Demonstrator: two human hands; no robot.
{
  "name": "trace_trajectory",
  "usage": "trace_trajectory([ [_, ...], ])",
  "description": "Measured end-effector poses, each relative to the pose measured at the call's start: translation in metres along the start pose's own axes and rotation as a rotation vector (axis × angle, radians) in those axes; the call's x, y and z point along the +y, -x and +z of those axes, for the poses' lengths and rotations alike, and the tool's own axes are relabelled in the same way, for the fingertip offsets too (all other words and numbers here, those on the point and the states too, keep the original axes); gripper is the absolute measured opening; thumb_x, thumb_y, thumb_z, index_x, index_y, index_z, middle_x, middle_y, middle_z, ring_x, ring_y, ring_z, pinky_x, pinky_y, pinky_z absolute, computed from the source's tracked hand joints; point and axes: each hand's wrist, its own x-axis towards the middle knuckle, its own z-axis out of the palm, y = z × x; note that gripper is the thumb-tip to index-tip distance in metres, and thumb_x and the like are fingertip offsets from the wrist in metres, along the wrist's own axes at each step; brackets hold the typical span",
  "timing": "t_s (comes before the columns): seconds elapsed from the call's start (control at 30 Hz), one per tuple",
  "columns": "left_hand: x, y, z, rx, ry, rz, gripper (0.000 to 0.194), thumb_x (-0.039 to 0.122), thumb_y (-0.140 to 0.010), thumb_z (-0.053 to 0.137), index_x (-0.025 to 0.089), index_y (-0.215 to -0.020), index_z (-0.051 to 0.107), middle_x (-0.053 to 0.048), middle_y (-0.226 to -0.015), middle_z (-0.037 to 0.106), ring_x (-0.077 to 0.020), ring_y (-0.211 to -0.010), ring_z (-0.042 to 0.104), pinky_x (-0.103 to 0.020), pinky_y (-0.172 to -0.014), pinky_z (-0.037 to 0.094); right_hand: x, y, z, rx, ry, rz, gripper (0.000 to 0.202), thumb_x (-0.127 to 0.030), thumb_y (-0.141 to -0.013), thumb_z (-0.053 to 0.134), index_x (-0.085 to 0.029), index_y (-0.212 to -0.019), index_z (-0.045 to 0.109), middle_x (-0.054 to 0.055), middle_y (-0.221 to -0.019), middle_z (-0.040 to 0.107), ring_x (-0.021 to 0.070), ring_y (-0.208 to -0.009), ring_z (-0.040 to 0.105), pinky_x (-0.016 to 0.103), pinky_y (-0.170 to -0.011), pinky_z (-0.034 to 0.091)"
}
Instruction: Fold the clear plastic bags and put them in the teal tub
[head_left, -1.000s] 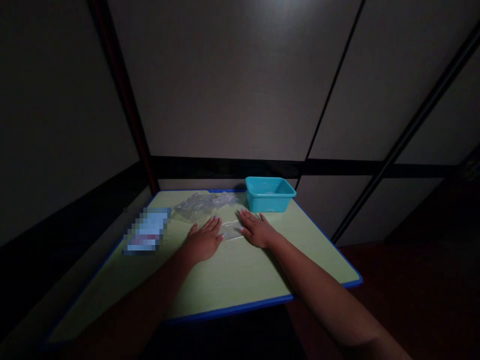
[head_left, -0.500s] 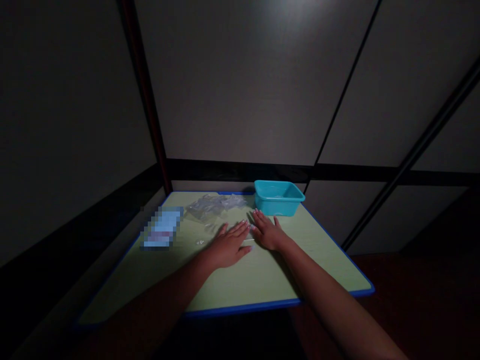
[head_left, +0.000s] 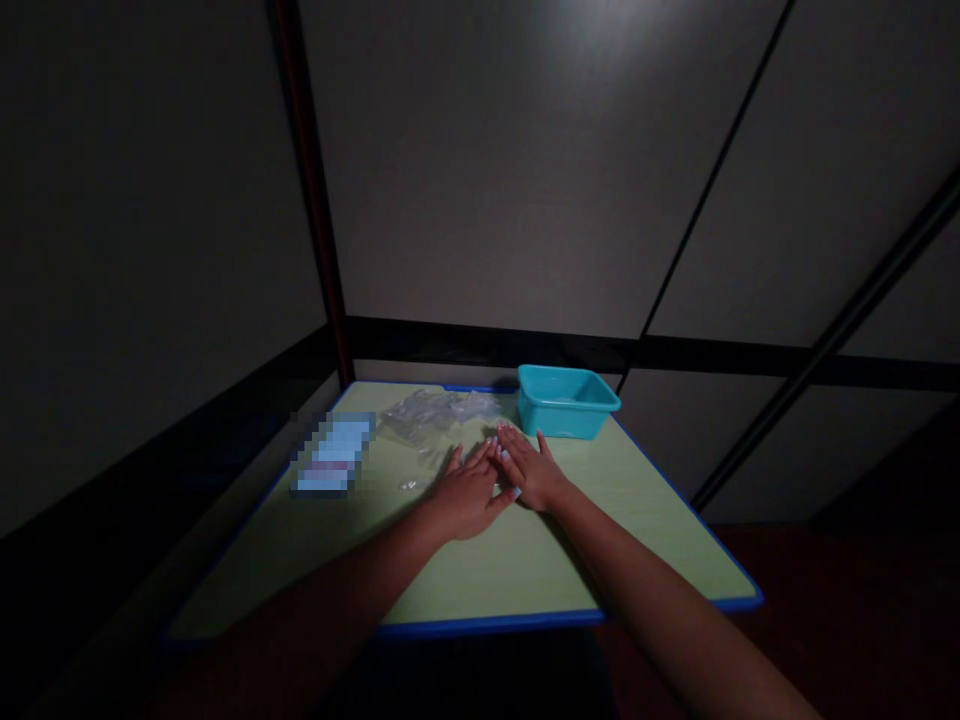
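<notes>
My left hand (head_left: 469, 497) lies low over the table with its fingers stretched out and the thumb apart. Its fingertips meet those of my right hand (head_left: 530, 470), which is also spread flat, palm down. A thin pale edge shows in the gap between the hands; what it belongs to is mostly hidden. Just beyond my left fingers is a crumpled heap of clear plastic bags (head_left: 435, 412). A small shiny clear scrap (head_left: 409, 485) rests left of my left hand.
A turquoise plastic basin (head_left: 568, 418) stands at the back right of the pale green table (head_left: 510, 590), which has a blue rim. At the left edge lies a blurred-out, phone-like flat object (head_left: 335, 455). Dark panelled walls (head_left: 487, 230) close off the back and left.
My right hand has come in towards my left, so the fingertips now touch and the gap has narrowed. The whole view has shifted slightly.
</notes>
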Motion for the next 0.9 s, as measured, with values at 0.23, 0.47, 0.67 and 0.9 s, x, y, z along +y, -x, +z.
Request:
trace_trajectory([
  [0.23,-0.0007,-0.0024,0.0023,-0.020,-0.007,-0.072,0.067,0.055,-0.092,0.014,0.014,-0.145,0.018,-0.011,-0.151,0.018,-0.0237,-0.139,0.012,-0.054,-0.108,0.012,-0.0047,0.0010,0.0014,-0.103,0.053,0.004,0.056,-0.042,-0.095,0.006,-0.020,-0.146,0.014,0.004,-0.152,0.011,0.0186,-0.140,0.008,0.053,-0.110,0.001],
  [0.47,0.0005,-0.0032,0.0025,0.014,0.004,-0.057,0.069,0.055,-0.092,0.015,0.013,-0.146,0.009,-0.009,-0.152,0.011,-0.0228,-0.140,0.009,-0.052,-0.109,0.012,-0.0077,0.0000,0.0006,-0.077,0.089,-0.033,0.057,-0.042,-0.095,0.010,-0.018,-0.146,0.013,0.007,-0.151,0.016,0.0192,-0.139,0.011,0.053,-0.110,0.003],
  [0.67,0.0004,-0.0044,0.0020,0.043,0.006,-0.148,0.072,0.056,-0.091,0.015,0.011,-0.146,0.008,-0.009,-0.152,0.008,-0.0249,-0.140,0.005,-0.054,-0.109,0.009,-0.0077,-0.0028,0.0034,-0.019,0.126,-0.049,0.056,-0.042,-0.094,0.012,-0.018,-0.146,0.015,0.005,-0.151,0.016,0.0178,-0.140,0.010,0.050,-0.110,0.001],
  [0.9,0.0018,-0.0037,-0.0001,0.026,0.032,-0.171,0.070,0.054,-0.091,0.016,0.012,-0.146,0.010,-0.009,-0.152,0.009,-0.0247,-0.140,0.006,-0.053,-0.109,0.011,-0.0062,-0.0033,0.0045,-0.122,0.059,-0.046,0.057,-0.042,-0.094,0.012,-0.017,-0.146,0.015,0.007,-0.151,0.016,0.0171,-0.139,0.012,0.053,-0.110,0.007],
])
